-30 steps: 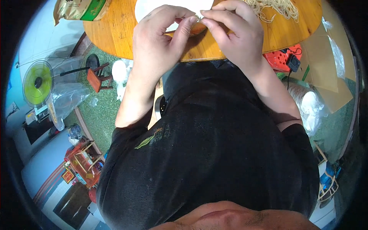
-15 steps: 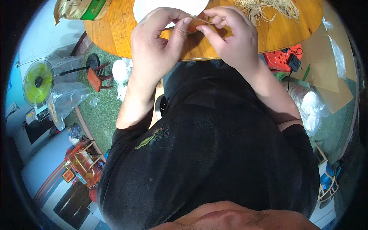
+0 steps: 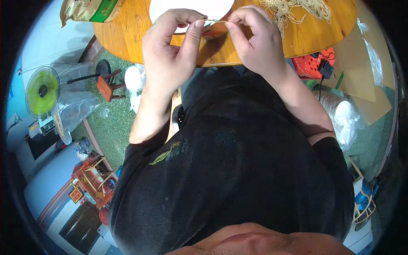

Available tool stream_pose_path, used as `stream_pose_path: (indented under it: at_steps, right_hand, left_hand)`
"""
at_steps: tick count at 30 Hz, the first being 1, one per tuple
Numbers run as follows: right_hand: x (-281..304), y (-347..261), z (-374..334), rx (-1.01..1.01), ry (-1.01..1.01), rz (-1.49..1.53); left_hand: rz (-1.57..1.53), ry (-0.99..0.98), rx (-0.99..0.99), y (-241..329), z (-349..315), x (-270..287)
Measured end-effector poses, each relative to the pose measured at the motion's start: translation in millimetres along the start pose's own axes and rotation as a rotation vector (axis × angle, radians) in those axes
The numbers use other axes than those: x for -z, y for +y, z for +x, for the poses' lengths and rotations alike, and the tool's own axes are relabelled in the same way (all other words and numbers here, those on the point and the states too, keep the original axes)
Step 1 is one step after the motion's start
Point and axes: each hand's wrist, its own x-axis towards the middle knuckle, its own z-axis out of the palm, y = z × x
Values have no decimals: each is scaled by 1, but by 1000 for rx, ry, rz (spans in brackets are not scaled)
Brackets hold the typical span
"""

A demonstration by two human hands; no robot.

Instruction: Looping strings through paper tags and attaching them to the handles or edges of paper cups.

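The thin pale-tan string [image 3: 222, 21] ran between the person's two bare hands, its long axis lying roughly crosswise from left to right, and this line from one pinch to the other was the relation that mattered most. The left hand [image 3: 168, 55] had thumb and forefinger closed on one end of the span, and the right hand [image 3: 261, 40] was pinched on the other; the fingertips of the two hands stood a little apart, and neither hand was clearly nearer the middle of the string. Just nearer the body than the pinch, a small reddish-brown object [image 3: 216, 30] showed, though whether it touched the string could not be told. The round white plate [image 3: 191, 6] lay beyond the grip, its rim partly covered by the left hand. A loose heap of pale-tan strings [image 3: 293, 12] rested to the right of the grip, and a gold-and-green plastic bag [image 3: 91, 9] to its far left, all on the glossy orange-brown wooden table [image 3: 123, 38].
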Motion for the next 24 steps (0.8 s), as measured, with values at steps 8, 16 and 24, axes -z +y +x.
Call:
stream_pose_path:
  at_steps: [8, 16, 24]
  right_hand:
    - [4, 4, -5, -10, -78, -84]
    - [29, 2, 17, 349, -10, -318]
    - [30, -28, 58, 494, -5, 67]
  left_hand:
    - [-56, -84, 8, 2, -5, 3]
    - [-125, -104, 69, 6, -4, 13]
    - [-174, -346, 128, 23, 7, 24]
